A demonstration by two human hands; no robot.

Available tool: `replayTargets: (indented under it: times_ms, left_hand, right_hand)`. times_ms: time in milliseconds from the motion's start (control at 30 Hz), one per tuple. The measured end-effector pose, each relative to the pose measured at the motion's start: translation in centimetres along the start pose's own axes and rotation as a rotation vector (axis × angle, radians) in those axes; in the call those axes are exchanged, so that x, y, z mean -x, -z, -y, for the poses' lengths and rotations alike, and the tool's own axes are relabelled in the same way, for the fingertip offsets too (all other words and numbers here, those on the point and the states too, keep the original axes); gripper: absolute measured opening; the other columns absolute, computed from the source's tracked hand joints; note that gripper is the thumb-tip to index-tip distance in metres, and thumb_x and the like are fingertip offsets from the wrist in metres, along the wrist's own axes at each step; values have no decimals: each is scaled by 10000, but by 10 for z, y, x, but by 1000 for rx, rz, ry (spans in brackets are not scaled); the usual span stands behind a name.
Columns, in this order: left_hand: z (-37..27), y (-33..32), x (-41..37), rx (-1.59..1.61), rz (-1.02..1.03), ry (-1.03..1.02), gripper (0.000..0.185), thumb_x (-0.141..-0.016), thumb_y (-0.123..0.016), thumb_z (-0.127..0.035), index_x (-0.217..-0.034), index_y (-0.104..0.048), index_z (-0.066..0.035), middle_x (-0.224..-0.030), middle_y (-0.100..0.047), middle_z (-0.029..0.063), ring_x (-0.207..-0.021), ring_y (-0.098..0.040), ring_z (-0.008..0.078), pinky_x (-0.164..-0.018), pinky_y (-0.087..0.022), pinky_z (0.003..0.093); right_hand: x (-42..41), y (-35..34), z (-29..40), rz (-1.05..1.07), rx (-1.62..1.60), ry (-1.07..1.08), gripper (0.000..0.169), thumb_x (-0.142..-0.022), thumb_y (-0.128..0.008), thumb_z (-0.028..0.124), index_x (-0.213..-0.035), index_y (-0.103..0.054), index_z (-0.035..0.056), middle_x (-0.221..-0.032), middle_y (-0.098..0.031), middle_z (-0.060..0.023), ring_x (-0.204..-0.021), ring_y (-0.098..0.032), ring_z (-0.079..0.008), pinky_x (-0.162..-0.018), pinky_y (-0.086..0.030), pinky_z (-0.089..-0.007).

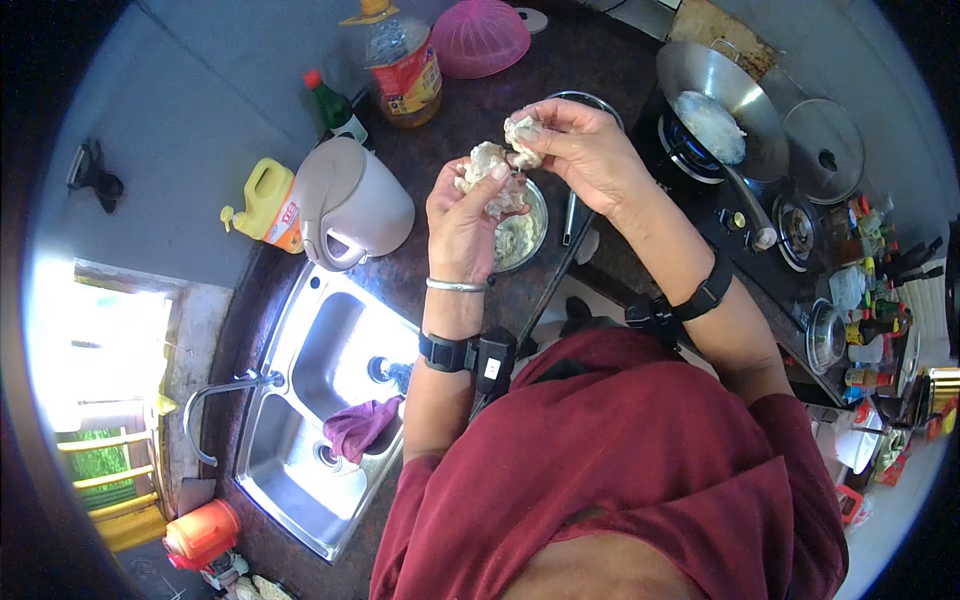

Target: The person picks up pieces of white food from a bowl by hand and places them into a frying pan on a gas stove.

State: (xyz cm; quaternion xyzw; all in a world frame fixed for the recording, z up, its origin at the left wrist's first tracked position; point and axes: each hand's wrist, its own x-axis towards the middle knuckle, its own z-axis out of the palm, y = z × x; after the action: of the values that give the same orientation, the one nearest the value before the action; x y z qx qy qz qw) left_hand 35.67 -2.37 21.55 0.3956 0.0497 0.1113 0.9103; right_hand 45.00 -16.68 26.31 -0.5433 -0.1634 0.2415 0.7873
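My left hand (469,217) grips a lumpy piece of pale, batter-coated food (491,180). In the fingers of my right hand (577,150) is a smaller pale coated piece (524,142), close against the first one. Both hands are raised over a round metal bowl (534,244) with whitish batter-like contents, partly hidden by my left hand. Off to the right, a metal wok (761,112) sits on a gas burner with a blue flame (694,154) under it. Bubbling, whitish oil or liquid (711,126) lies in the wok.
Left of the hands stand an electric kettle (375,202), a yellow jug (270,191), a green bottle (330,105) and a large oil bottle (405,75). A pink mesh cover (481,37) is behind. The double sink (262,480) is lower left; a glass lid (823,131) is beyond the wok.
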Motion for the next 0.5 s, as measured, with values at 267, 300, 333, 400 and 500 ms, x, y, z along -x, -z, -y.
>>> replayTargets:
  times_ms: [267,300,333,400,500]
  left_hand:
    - [1,30,-2,-16,-106,57,273,-890,-627,-106,-1153,-567,-62,-1099,-671,118,-968,-634,234,-739,-507,388]
    - [-1,35,-2,-8,-114,56,276,-886,-633,-111,-1151,-569,-68,-1099,-671,112,-973,-629,230,-738,-500,384]
    - [-4,38,-2,-21,-136,40,276,-885,-634,-110,-1150,-570,-71,-1100,-671,107,-974,-625,225,-732,-498,379]
    - [-6,39,-4,-3,-175,25,232,-884,-635,-71,-1106,-571,-57,-1039,-672,108,-942,-620,210,-707,-511,391]
    - [-11,39,-5,-17,-232,11,237,-883,-630,-68,-1113,-571,-56,-1047,-672,115,-935,-621,217,-708,-507,387]
  right_hand:
    - [17,18,40,-101,-63,-49,173,-879,-687,96,-1004,-619,-4,-881,-641,-79,-622,-527,-70,-454,-376,-180]
    - [22,29,50,-87,-37,-32,183,-881,-675,81,-1025,-614,-15,-897,-642,-95,-640,-552,-87,-462,-402,-184]
    - [27,40,63,-102,-12,-9,210,-881,-657,63,-1059,-600,-33,-920,-642,-115,-678,-580,-114,-491,-443,-203]
    - [43,66,97,-160,81,32,236,-882,-601,11,-1115,-573,-8,-981,-650,-155,-739,-569,-131,-577,-438,-237]
    - [61,109,144,-337,334,96,372,-874,-528,-17,-1240,-511,-76,-1130,-637,-245,-855,-594,-181,-681,-493,-261]
